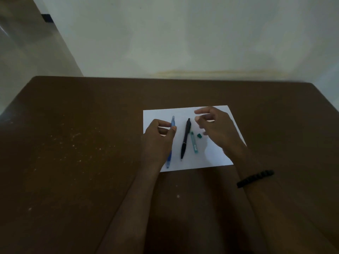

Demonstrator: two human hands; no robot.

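A white sheet of paper (218, 154) lies on the brown table. On it a blue pen (173, 121) lies lengthwise, and my left hand (158, 138) pinches its upper part between thumb and fingers. A black pen (185, 139) lies to its right, untouched. Beside that are a thin green tube (194, 143) and a small green cap (199, 135). My right hand (218, 129) hovers over the paper's right half, blurred, fingers loosely curled with nothing seen in them. A black bead bracelet (255, 178) circles the right wrist.
The brown table (73, 153) has pale specks on its left half and a rounded far edge. A pale wall (183, 43) rises directly behind it. Floor shows at the far left.
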